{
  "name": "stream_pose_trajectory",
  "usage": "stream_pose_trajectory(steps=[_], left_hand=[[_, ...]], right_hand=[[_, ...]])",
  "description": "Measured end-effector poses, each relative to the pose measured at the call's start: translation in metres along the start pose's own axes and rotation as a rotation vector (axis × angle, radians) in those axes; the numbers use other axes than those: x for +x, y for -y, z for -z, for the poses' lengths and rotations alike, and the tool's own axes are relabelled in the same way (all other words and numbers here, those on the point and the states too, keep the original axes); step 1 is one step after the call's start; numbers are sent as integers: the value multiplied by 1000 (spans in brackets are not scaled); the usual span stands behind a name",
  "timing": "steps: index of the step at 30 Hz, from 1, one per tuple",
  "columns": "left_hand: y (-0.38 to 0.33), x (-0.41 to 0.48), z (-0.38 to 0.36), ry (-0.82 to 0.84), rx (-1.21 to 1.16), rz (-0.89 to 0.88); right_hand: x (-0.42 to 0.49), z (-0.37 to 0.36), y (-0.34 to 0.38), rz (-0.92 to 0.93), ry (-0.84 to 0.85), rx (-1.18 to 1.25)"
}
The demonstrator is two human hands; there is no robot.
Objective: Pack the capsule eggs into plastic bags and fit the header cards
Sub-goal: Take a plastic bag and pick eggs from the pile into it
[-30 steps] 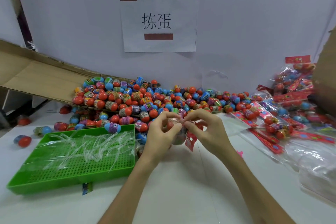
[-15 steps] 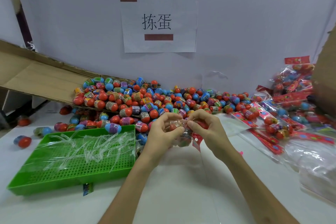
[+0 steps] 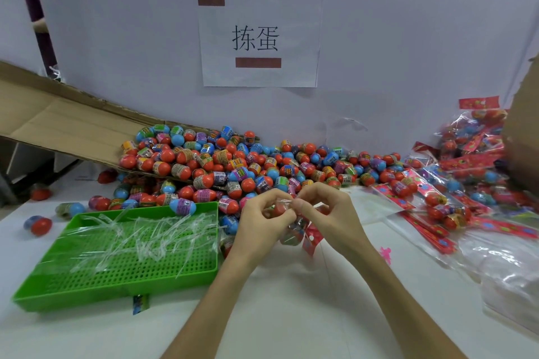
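Observation:
A big heap of red and blue capsule eggs [image 3: 239, 163] lies along the wall behind my hands. Both hands meet above the white table in front of the heap. My left hand [image 3: 262, 221] and my right hand [image 3: 329, 213] pinch the top of a small clear plastic bag [image 3: 293, 230] with eggs inside. A red header card [image 3: 311, 240] hangs from the bag below my right hand. Packed bags with red cards [image 3: 478, 160] pile up at the right.
A green perforated tray [image 3: 116, 274] with several clear plastic strips sits at the left. A cardboard flap [image 3: 58, 125] slopes down to the heap. Loose header cards [image 3: 425, 227] and empty clear bags [image 3: 510, 265] lie at the right. A few stray eggs [image 3: 38, 224] sit far left.
My hands have stayed together on the bag, shifting slightly lower and nearer; the fingers have worked along its top and the red card hangs lower.

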State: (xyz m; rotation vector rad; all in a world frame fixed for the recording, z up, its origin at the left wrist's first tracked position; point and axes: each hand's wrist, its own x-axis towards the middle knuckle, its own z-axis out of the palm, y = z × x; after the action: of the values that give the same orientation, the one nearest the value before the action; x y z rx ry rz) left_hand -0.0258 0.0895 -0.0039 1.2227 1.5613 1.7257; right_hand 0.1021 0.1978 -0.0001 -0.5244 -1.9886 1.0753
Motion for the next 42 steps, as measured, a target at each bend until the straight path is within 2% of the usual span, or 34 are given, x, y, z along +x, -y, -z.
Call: stream_pose_trajectory(steps=[8,18,27,33,39,42], left_hand=[[-3,-1,-2,-6,-5,7],[0,-1,-3,-89,45,-14],[1,-4,-8,-162,193,-111],[0,-5,-6,-113,167,-142],[1,-5,-5,-104,213,-170],[4,-5,-4,-135,268,-167]], right_hand=[[1,-2,0,51,-60,-49],[-1,-2,-3,345,-124,-311],[-3,-4,-5,318,-15,-362],[-5,-9,-4,292,24,-394],[-4,-7,-5,246,55,-349],[-4,-2,-4,211,48,-248]])
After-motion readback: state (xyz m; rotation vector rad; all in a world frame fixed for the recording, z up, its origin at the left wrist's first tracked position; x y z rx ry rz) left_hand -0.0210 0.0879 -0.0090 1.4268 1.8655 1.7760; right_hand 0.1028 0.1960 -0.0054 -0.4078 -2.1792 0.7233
